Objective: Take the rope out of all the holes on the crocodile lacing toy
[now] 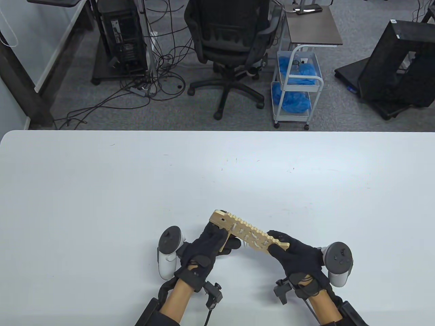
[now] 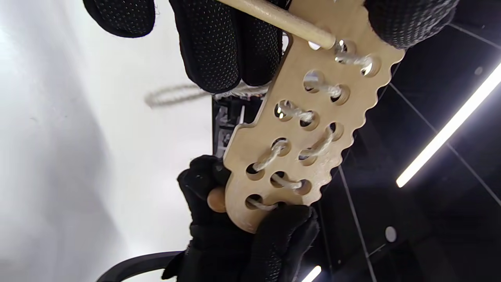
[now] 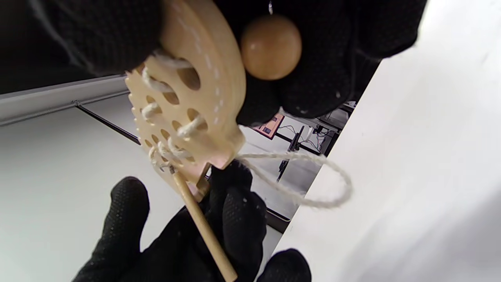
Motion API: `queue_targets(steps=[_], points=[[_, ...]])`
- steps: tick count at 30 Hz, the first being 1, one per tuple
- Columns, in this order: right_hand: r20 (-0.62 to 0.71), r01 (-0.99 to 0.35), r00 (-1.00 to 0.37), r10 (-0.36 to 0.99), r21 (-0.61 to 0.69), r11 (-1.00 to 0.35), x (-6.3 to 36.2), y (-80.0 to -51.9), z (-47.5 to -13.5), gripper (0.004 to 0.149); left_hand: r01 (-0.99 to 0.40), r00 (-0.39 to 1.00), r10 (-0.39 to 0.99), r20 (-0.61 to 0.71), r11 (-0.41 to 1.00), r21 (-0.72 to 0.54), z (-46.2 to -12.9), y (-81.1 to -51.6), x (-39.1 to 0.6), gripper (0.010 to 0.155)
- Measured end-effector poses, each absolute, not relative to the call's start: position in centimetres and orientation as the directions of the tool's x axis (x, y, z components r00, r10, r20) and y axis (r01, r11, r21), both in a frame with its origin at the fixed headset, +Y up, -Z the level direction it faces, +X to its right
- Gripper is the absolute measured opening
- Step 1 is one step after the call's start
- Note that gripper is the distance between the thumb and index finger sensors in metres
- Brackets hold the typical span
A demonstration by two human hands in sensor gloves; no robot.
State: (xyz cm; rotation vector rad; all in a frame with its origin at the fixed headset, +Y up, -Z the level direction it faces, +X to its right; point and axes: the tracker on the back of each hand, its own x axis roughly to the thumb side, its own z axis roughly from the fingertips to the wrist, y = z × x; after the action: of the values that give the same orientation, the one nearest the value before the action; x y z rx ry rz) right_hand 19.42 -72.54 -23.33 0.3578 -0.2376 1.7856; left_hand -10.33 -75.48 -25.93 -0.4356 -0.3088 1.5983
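Both hands are holding the laced toy up over the table's near edge.

Table view: I'm gripping the toy (image 1: 249, 233) with left hand (image 1: 204, 251) and right hand (image 1: 292, 258), its long axis running ten to four. Left wrist view: rope (image 2: 291, 111) is crossing the holes, stick (image 2: 282, 19) at twelve. Right wrist view: I'm pinching beside the bead (image 3: 271, 46), steadying, I judge, for unthreading.

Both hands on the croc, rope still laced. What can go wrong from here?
1. The rope still zigzags through many holes of the crocodile toy; pulling the slack loop instead of the wooden needle could tighten it.
2. The right hand grips only the end with the bead; the lifted toy might twist or slip.
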Motion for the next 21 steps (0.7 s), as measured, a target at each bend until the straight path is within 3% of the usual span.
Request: queue_targets(steps=[3, 7, 14, 21], points=[[0.382, -0.958, -0.256, 0.888, 0.024, -0.287, 19.2, -72.4, -23.2, 0.045, -0.921, 0.063, 0.994, -0.092, 0.022, -0.389, -25.9, -75.3, -10.7, 0.085], [0.362, -0.966, -0.22, 0.906, 0.046, -0.253, 19.1, -72.7, -23.3, 0.045, -0.931, 0.193, 0.981, -0.036, 0.172, -0.321, -25.9, -74.8, -10.9, 0.08], [0.333, -0.974, -0.201, 0.921, 0.032, -0.224, 19.4, -73.0, -23.4, 0.047, -0.932, 0.235, 0.971, -0.034, 0.216, -0.291, -25.9, -74.8, -10.9, 0.076], [0.28, -0.99, -0.135, 0.95, -0.015, -0.137, 20.6, -73.4, -23.8, 0.048, -0.927, 0.281, 0.959, -0.044, 0.259, -0.271, -26.1, -75.0, -11.4, 0.059]])
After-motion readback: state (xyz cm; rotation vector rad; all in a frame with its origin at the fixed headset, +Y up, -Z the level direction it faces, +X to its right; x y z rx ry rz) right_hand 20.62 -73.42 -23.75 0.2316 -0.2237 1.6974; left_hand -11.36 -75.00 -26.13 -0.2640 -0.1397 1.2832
